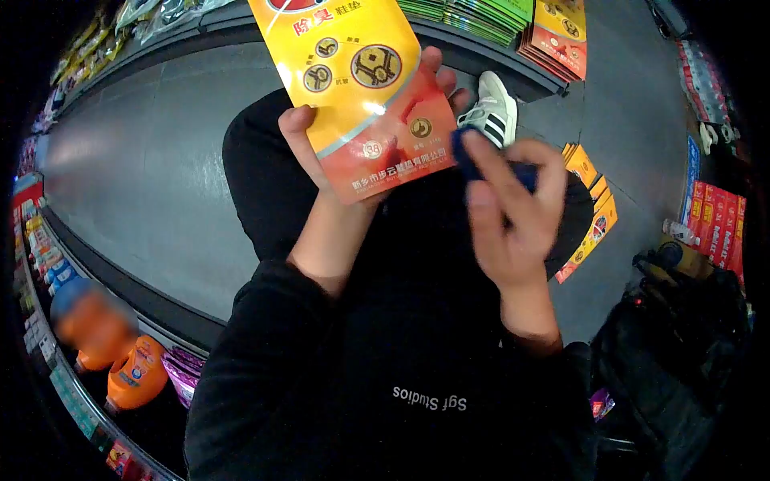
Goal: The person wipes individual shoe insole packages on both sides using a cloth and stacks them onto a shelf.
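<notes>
A yellow and red insole packet [365, 100] is held up at the top centre, its printed face towards me. My left hand [309, 152] grips it from behind, with the thumb at its left edge and fingertips showing past its right edge. Close to the packet's lower right corner, my right hand [517, 200] is bent round a dark blue cloth-like item [525, 175], blurred by motion. Part of that item lies beside the packet's edge; whether they touch is unclear.
Yellow-orange packets [593, 212] lie on the floor at my right, near a white shoe [493, 108]. Green packets [481, 18] and more orange ones [557, 40] fill the top shelf. Orange bottles [136, 373] stand at lower left. A black bag [674, 345] is at right.
</notes>
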Demonstrator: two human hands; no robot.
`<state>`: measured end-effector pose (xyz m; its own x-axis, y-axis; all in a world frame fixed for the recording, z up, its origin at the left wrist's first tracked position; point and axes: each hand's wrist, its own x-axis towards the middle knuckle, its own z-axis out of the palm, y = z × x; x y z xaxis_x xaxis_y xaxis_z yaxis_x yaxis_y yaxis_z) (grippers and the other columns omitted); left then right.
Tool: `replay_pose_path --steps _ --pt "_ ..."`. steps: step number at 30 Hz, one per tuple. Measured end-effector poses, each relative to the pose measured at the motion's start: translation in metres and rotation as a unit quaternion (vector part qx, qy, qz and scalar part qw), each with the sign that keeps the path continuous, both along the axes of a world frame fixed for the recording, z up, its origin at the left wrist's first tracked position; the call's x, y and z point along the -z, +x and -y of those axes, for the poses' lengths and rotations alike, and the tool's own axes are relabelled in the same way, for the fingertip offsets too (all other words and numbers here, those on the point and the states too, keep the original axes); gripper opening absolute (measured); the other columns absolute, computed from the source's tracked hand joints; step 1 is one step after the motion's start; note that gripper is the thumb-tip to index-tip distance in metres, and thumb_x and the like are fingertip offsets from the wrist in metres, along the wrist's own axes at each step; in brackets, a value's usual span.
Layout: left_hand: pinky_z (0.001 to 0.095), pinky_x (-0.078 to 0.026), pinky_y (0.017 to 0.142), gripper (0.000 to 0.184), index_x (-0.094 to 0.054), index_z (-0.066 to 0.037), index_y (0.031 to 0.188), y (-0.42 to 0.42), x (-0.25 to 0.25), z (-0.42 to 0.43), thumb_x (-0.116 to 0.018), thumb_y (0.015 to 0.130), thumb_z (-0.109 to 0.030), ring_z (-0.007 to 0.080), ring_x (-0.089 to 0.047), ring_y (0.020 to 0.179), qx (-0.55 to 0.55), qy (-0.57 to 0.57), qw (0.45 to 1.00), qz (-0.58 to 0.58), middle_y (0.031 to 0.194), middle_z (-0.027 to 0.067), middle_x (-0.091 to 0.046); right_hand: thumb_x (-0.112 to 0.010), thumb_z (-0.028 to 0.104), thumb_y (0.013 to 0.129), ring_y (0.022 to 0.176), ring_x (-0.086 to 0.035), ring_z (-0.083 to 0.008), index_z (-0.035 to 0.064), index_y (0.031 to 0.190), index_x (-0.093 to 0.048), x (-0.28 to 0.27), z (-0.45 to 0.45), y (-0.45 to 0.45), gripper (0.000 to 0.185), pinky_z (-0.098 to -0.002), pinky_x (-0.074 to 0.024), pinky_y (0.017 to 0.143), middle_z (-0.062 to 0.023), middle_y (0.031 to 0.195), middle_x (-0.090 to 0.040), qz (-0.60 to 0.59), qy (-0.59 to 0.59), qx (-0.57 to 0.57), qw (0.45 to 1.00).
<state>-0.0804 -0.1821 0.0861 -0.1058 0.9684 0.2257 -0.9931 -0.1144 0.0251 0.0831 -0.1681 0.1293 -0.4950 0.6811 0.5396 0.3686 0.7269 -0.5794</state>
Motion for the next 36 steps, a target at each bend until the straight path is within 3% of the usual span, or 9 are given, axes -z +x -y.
replay_pose_path --steps 3,9,13,17,23,29,31,34,36 --pt "0.0512 -0.025 0.107 0.092 -0.028 -0.001 0.135 0.003 0.0 0.002 -0.062 0.065 -0.051 0.0328 -0.042 0.115 -0.006 -0.037 0.999 -0.004 0.128 0.021 -0.039 -0.067 0.008 0.069 0.076 -0.051 -0.0271 0.0173 0.108 -0.067 0.023 0.005 -0.008 0.04 -0.0344 -0.0453 0.065 -0.0125 0.087 -0.049 0.045 -0.022 -0.006 0.999" --pt "0.0484 -0.036 0.097 0.089 -0.031 -0.004 0.133 -0.007 0.004 0.009 -0.058 0.065 -0.054 0.0353 -0.043 0.113 0.056 -0.025 0.997 0.036 0.128 0.0206 -0.041 -0.063 -0.004 0.068 0.074 -0.053 -0.0237 0.0055 0.103 -0.067 0.031 0.005 0.018 0.036 -0.0298 -0.045 0.066 -0.0117 0.079 -0.051 -0.014 -0.067 0.048 0.996" --pt "0.0506 -0.035 0.097 0.09 -0.03 -0.005 0.134 -0.004 0.004 0.009 -0.06 0.064 -0.054 0.0362 -0.043 0.113 0.076 -0.031 0.996 0.039 0.13 0.0202 -0.04 -0.058 -0.001 0.079 0.081 -0.051 -0.0156 -0.0018 0.107 -0.063 0.012 -0.005 0.026 0.029 -0.0233 -0.041 0.075 -0.0081 0.087 -0.055 -0.137 -0.183 0.062 0.972" --pt "0.0503 -0.035 0.099 0.091 -0.028 -0.004 0.136 0.004 0.001 0.011 -0.056 0.065 -0.055 0.0393 -0.04 0.119 0.052 -0.067 0.996 -0.039 0.13 0.0231 -0.04 -0.059 0.003 0.08 0.082 -0.051 -0.015 -0.0017 0.109 -0.063 -0.003 -0.015 0.021 0.03 -0.0234 -0.0408 0.076 -0.0082 0.091 -0.055 -0.164 -0.154 0.011 0.974" --pt "0.0457 -0.037 0.1 0.088 -0.028 -0.004 0.136 0.01 0.001 0.014 -0.049 0.069 -0.056 0.0414 -0.042 0.12 0.026 -0.1 0.993 -0.06 0.13 0.0263 -0.041 -0.062 0.012 0.081 0.089 -0.053 -0.0246 0.007 0.114 -0.061 0.024 -0.002 -0.007 0.034 -0.0316 -0.0442 0.08 -0.0136 0.094 -0.057 -0.016 -0.136 -0.034 0.99" --pt "0.0438 -0.043 0.095 0.086 -0.03 -0.003 0.136 0.011 -0.004 0.02 -0.05 0.069 -0.052 0.0355 -0.049 0.116 -0.034 -0.194 0.948 -0.249 0.13 0.0243 -0.042 -0.067 0.014 0.08 0.081 -0.058 -0.0219 0.0035 0.108 -0.061 0.042 0.009 -0.01 0.03 -0.0322 -0.0468 0.077 -0.0141 0.091 -0.06 -0.177 -0.301 0.057 0.935" --pt "0.0439 -0.044 0.092 0.085 -0.032 0.0 0.134 0.014 -0.006 0.015 -0.053 0.067 -0.048 0.0359 -0.051 0.112 -0.008 -0.191 0.962 -0.196 0.127 0.0254 -0.045 -0.067 0.013 0.08 0.072 -0.059 -0.019 -0.0004 0.097 -0.062 0.04 0.007 -0.001 0.022 -0.0304 -0.0476 0.071 -0.0127 0.087 -0.063 -0.142 -0.305 0.052 0.94" --pt "0.04 -0.046 0.089 0.072 -0.041 0.003 0.127 -0.007 0.0 0.021 -0.055 0.069 -0.037 0.0326 -0.056 0.104 -0.02 -0.221 0.934 -0.279 0.12 0.0241 -0.052 -0.065 0.011 0.083 0.072 -0.055 -0.0062 -0.0031 0.095 -0.063 0.038 0.006 0.007 0.019 -0.0217 -0.0452 0.067 -0.002 0.078 -0.062 -0.114 -0.38 0.015 0.918" --pt "0.0342 -0.047 0.085 0.055 -0.049 0.005 0.119 -0.013 -0.006 0.026 -0.056 0.073 -0.025 0.0262 -0.059 0.098 -0.014 -0.31 0.845 -0.435 0.112 0.0204 -0.058 -0.062 0.01 0.085 0.067 -0.051 -0.0038 -0.0029 0.09 -0.064 0.039 0.008 0.012 0.014 -0.0199 -0.0424 0.062 0.0002 0.074 -0.06 -0.153 -0.402 0.018 0.903"
